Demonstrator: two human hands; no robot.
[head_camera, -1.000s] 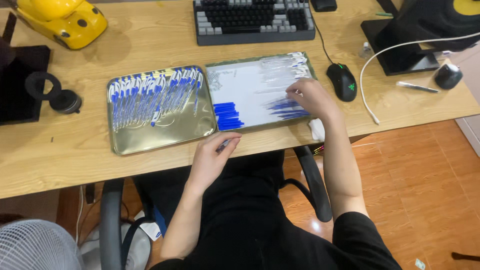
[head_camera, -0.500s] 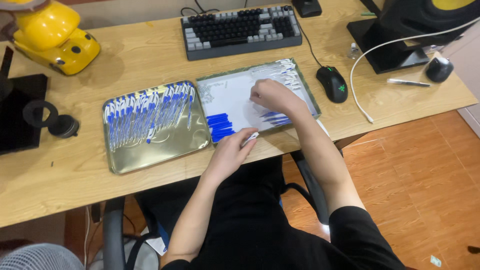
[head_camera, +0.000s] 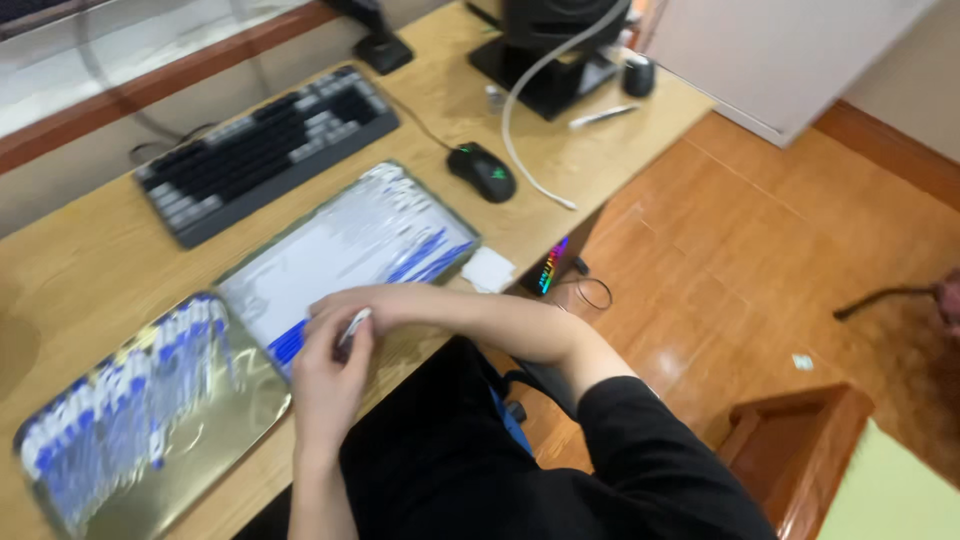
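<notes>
White and slim, a small tube (head_camera: 354, 325) sat pinched between the fingers of the left hand (head_camera: 328, 375) and the right hand (head_camera: 345, 301), over the near edge of the silver tray (head_camera: 330, 245) on the wooden surface (head_camera: 60, 270).

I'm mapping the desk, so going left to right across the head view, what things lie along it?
Gold tray of blue pens → silver tray → white paper pad → black mouse → white pen.

Glossy metal tray (head_camera: 262, 400), matt wooden desk (head_camera: 90, 260)
</notes>
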